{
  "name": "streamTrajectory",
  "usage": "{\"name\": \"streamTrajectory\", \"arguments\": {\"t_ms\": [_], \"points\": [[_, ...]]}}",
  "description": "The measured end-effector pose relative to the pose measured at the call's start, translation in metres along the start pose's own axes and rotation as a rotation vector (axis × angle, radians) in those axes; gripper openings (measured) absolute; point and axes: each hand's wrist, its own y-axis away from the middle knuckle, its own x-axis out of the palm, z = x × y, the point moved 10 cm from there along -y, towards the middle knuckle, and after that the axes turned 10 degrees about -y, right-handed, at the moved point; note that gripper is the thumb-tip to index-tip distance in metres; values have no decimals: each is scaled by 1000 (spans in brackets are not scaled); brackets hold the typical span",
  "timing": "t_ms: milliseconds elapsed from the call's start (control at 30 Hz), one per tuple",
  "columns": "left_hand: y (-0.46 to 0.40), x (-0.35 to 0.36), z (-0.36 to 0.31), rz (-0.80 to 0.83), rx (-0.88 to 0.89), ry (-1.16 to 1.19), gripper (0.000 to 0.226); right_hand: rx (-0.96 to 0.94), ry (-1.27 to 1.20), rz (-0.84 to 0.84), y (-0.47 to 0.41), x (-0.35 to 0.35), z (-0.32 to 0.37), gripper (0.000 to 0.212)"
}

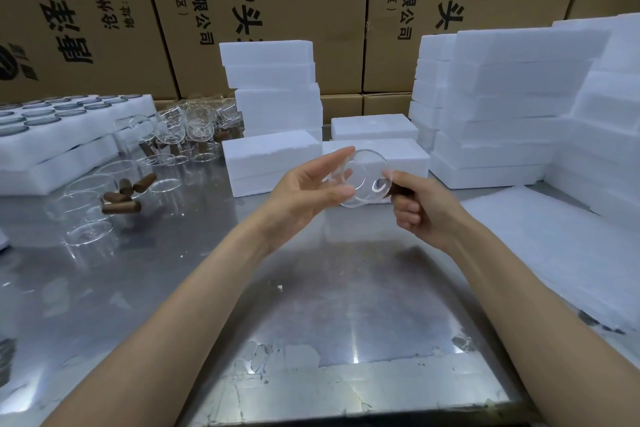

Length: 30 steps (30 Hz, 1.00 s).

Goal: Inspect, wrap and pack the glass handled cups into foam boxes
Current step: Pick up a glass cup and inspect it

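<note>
Cardboard cartons point(263, 3) printed with black lettering wall off the far side of a steel table point(311, 305), the landmark for everything below. On the table's right side, tall stacks of white foam boxes point(512, 107) rise, with a sheet of white foam wrap point(561, 253) lying flat in front of them. At the table's far middle stands another foam stack point(273, 80), and nearer you sit closed foam boxes point(270, 158) directly behind your hands. On the table's left edge lie foam trays point(52, 135) with round pockets, beside a crowd of clear glass cups point(180, 128) with brown wooden handles, some lying on their sides point(121, 194).

Above the table's centre you hold one glass handled cup point(363, 180), its mouth turned toward you. Your right hand point(419, 208) curls its fingers around the brown handle. Your left hand point(308, 194) is spread, fingertips and thumb lightly touching the cup's rim.
</note>
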Motion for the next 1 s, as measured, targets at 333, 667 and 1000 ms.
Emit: {"name": "streamTrajectory", "arguments": {"t_ms": [333,667,1000], "points": [[2,-5,-8,-250,182,-386,61,-55,76,-12,-5,5,-1,32],[4,-20,10,-491,59,-353,46,-256,402,-44,-5,15,7,34],[0,-20,18,-404,-115,-143,68,-344,317,-121,-1,11,20,27]]}}
